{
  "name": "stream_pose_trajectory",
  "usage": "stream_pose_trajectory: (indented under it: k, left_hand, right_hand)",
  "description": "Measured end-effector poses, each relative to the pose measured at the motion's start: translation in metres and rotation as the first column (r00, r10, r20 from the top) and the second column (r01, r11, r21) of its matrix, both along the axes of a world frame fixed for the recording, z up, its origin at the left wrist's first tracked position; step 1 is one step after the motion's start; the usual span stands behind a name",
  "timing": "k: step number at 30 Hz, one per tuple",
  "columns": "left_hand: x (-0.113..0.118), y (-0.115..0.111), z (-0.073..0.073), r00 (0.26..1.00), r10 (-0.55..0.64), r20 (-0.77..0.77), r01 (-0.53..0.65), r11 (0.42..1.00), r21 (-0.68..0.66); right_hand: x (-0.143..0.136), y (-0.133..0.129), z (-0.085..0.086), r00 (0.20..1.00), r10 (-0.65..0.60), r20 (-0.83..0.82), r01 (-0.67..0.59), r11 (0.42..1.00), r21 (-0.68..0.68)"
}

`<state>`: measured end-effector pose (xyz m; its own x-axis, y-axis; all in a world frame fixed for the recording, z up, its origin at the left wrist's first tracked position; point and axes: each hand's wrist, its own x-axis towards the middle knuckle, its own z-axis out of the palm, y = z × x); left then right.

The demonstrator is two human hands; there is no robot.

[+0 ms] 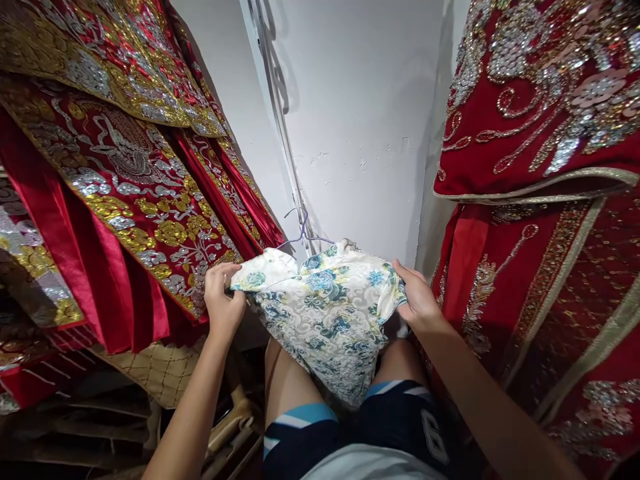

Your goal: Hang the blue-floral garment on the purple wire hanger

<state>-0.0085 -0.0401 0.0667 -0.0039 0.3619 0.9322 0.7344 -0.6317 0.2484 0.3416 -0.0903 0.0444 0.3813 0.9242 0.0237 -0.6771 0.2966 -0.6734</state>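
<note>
Hanging on both sides of the small floral dress (330, 313) are several red embroidered gowns (125, 173); the dress is the only pale one, spread in front of your knees. Keep both shoulders level and taut: your left hand (223, 303) and right hand (417, 300) each pinch one sleeve. One purple hanger (303, 235) sits just above its collar.

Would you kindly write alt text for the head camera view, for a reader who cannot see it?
Two bare hands, left hand and right hand, hold a cream dress with blue flowers by its short sleeves, on a hanger. Red embroidered garments hang on both sides, with a white wall behind.
</note>
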Motion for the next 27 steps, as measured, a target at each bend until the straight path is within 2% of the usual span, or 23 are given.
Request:
stream_pose_trajectory:
  k: [5, 10, 14, 18, 23, 27]
  left_hand:
    - [-0.001, 0.001, 0.011, 0.998, 0.061, -0.005, -0.061, 0.998, 0.009]
    - [0.009, -0.007, 0.026, 0.998, 0.053, 0.032, -0.055, 0.997, 0.047]
    - [0.012, -0.013, 0.025, 1.000, 0.029, -0.003, -0.028, 0.999, 0.022]
    - [0.008, -0.005, 0.021, 0.997, 0.068, -0.023, -0.069, 0.993, -0.097]
    - [0.008, 0.011, 0.025, 0.991, 0.122, -0.056, -0.131, 0.973, -0.190]
    - [0.016, 0.035, 0.036, 0.993, 0.069, -0.093, -0.095, 0.944, -0.315]
  right_hand:
    - [0.001, 0.001, 0.008, 0.991, 0.130, -0.035, -0.130, 0.991, -0.020]
    - [0.010, -0.004, 0.004, 0.997, 0.075, -0.005, -0.075, 0.997, -0.002]
    - [0.015, -0.003, -0.008, 0.997, 0.079, -0.025, -0.080, 0.996, -0.045]
    - [0.013, 0.005, -0.015, 0.995, 0.085, -0.047, -0.088, 0.994, -0.060]
    - [0.006, 0.002, -0.003, 0.998, 0.050, -0.047, -0.051, 0.998, -0.037]
    - [0.004, 0.002, 0.015, 0.999, -0.013, -0.046, 0.014, 1.000, 0.008]
